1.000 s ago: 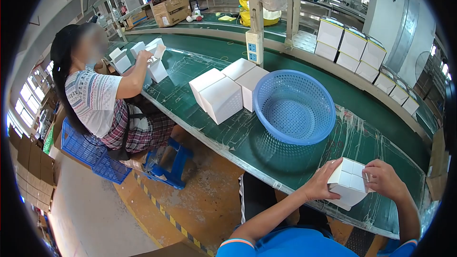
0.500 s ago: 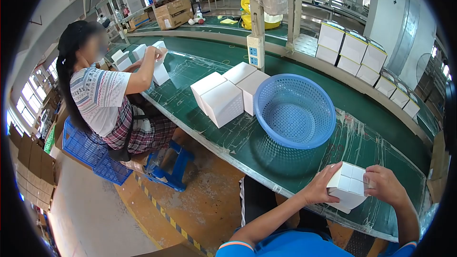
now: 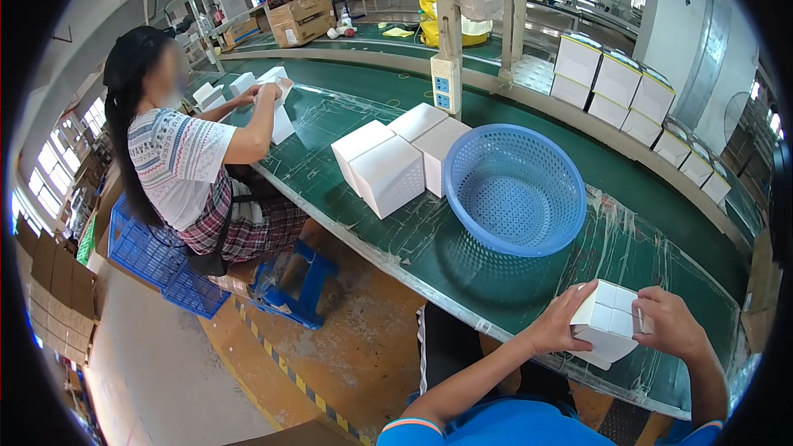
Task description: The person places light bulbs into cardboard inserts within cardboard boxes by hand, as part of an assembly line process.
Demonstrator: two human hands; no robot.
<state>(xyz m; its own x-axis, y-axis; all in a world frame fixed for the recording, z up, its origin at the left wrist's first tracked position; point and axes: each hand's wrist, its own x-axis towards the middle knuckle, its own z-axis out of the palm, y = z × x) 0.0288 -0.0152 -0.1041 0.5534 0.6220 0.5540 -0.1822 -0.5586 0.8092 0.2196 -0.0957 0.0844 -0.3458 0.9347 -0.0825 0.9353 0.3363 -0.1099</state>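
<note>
Near the right front edge of the green bench, a white box (image 3: 610, 320) sits tilted between my hands. Seams cross on its upper face, splitting it into several white squares. My left hand (image 3: 555, 326) grips its left side, thumb below and fingers up along the edge. On the opposite side, the bent fingers of my right hand (image 3: 666, 322) press at the box's right edge; what the fingertips touch there is partly hidden. A blue perforated basket (image 3: 570, 167) stands beyond the box, with nothing visible inside it.
Several white boxes (image 3: 388, 173) stand grouped left of the basket. A co-worker (image 3: 186, 157) sits at the left, handling white boxes (image 3: 281, 125). A post with sockets (image 3: 446, 83) rises behind. White cartons (image 3: 615, 87) line the far ledge. A blue stool (image 3: 301, 281) stands below the bench (image 3: 487, 297).
My hands and the box stay almost in place. The co-worker's arms have shifted slightly at their box. The whole view has moved very little.
</note>
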